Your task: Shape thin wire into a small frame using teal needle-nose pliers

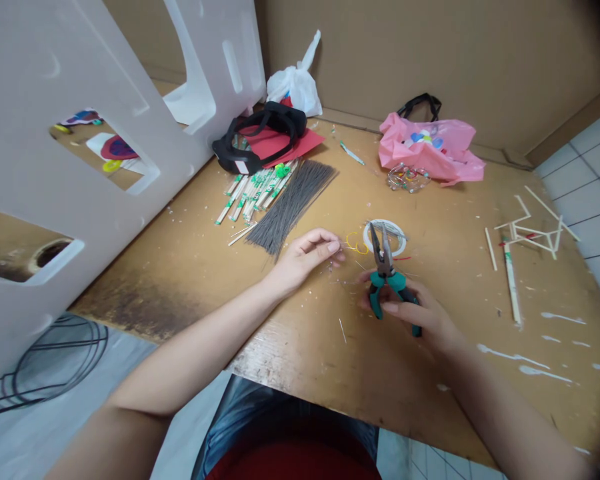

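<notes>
My left hand point(316, 257) is closed in a pinch on a thin wire near the middle of the table. Loops of yellow wire point(356, 243) stick out just past its fingertips. My right hand point(414, 308) is wrapped round the teal and black handles of long-nose pliers point(386, 270), whose jaws point away from me and stand apart. Behind the jaws lies a white ring point(367, 238) with thin wire about it, partly hidden by the pliers. A short piece of wire point(343, 331) rests on the table between my hands and the near edge.
Left of centre lie a bundle of grey wires point(293, 207) and wrapped chopsticks point(253, 193), with a black head strap point(260, 137) behind. A pink bag point(430, 147) and a wire shape point(407, 178) are at the back. Joined sticks point(530, 230) lie right; a white plastic panel point(130, 80) stands left.
</notes>
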A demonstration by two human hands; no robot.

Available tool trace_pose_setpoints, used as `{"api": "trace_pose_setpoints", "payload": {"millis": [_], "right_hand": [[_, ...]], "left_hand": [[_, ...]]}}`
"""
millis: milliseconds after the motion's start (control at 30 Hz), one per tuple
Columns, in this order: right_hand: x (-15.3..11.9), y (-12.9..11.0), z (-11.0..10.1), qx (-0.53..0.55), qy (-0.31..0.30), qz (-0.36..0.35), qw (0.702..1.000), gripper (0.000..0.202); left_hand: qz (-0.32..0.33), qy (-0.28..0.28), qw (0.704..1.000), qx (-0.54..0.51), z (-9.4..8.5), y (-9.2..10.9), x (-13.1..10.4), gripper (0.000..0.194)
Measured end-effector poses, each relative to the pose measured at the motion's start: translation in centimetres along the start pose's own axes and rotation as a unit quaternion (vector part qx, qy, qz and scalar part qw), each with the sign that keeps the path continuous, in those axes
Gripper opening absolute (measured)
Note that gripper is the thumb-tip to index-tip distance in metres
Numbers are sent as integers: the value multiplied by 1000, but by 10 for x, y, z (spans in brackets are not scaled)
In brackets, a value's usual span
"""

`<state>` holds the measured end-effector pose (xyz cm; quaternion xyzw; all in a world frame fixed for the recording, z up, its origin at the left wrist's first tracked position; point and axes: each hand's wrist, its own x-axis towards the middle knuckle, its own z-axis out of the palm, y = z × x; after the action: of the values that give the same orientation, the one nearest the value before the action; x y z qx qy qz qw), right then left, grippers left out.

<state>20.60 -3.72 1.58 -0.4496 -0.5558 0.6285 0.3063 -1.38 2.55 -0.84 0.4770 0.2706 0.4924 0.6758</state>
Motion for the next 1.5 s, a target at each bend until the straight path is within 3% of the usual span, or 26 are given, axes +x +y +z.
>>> {"api": "trace_pose_setpoints", "payload": {"millis": [267,500,633,767,867,967,1133,1400,1500], "right_hand": [[4,3,-1,167,9,-21,986,36],[8,6,-3,184,-12,-3,983,37],[9,9,-2,181,-22,11,983,41],[11,7,3,134,-44,49,989,43],[11,4,1,100,-20,43,994,46],[8,5,-8,76,-3,10,997,46],[2,7,-18,58,-28,-15,998,44],[6,7,-8,131,-36,21,991,37],[7,8,-8,147,-24,21,989,35]], "left_hand": [[-70,6,997,-25,2,1,1,26],[-93,12,996,-2,2,1,0,31],[-72,5,997,15,6,3,-1,29],[-53,17,995,79,7,2,-2,29],[-42,14,985,169,6,2,-3,31],[-31,-18,958,285,6,4,-5,29],[-6,-69,901,429,9,2,-9,24],[-27,-65,905,419,12,-3,-11,26],[-25,-100,912,398,14,1,-11,26]]}}
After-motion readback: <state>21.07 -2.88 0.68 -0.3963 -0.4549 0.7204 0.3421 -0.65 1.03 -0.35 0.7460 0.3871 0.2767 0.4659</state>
